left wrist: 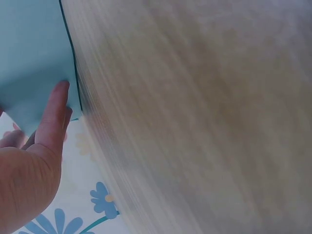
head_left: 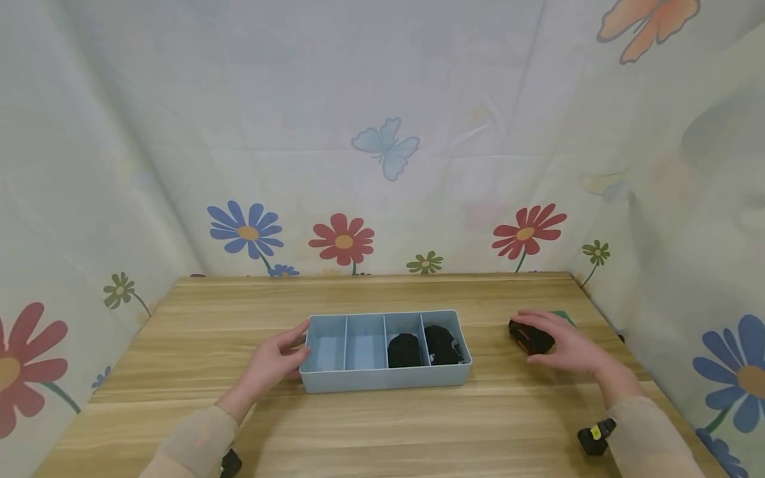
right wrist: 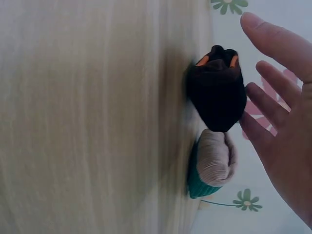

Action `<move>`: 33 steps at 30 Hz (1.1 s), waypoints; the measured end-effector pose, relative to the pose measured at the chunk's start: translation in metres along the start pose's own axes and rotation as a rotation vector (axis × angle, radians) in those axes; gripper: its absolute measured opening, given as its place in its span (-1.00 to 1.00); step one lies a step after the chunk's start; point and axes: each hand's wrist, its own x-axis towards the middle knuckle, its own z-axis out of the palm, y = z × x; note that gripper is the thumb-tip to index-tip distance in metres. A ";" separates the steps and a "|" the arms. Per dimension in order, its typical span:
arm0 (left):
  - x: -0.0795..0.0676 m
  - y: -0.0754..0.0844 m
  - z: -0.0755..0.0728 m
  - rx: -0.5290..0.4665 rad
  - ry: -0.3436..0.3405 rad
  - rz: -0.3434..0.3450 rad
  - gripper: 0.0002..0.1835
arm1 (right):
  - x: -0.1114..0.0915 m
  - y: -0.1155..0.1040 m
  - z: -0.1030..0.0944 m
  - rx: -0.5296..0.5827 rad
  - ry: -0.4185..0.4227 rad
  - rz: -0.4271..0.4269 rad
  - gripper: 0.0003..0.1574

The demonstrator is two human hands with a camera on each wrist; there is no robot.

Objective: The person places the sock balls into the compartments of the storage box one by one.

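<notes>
In the head view, a light blue divided storage box (head_left: 382,380) sits mid-table. My left hand (head_left: 276,358) holds its left end, fingers and thumb at the end wall and rim. The left wrist view shows fingers against the blue box wall (left wrist: 34,53). Rolled black socks (head_left: 404,350) fill the third compartment, and another black rolled pair (head_left: 441,345) lies in the rightmost one. To the right, my right hand (head_left: 564,345) reaches over a rolled black pair of socks with orange marks (right wrist: 217,95). Its fingers are spread, with the thumb apart from the socks.
Just beyond the black pair lies a beige and green rolled pair of socks (right wrist: 214,158), mostly hidden by my hand in the head view. A wooden table (head_left: 370,438) spreads beneath everything. A flower-printed cloth (head_left: 287,166) hangs behind and at both sides.
</notes>
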 end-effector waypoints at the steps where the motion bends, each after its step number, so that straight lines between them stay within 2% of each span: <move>1: 0.000 0.000 0.000 0.000 0.000 0.000 -0.33 | 0.000 0.002 0.001 -0.003 -0.005 -0.001 -0.09; 12: -0.001 -0.001 0.000 -0.004 -0.001 0.005 -0.33 | 0.005 0.016 0.004 0.004 -0.063 0.071 -0.05; 20: -0.001 -0.001 0.000 -0.013 -0.002 0.001 -0.34 | 0.007 0.022 0.008 -0.041 -0.073 0.066 -0.04; 33: 0.001 -0.003 0.000 -0.030 -0.007 0.005 -0.34 | 0.010 0.027 0.011 -0.050 -0.080 0.094 -0.02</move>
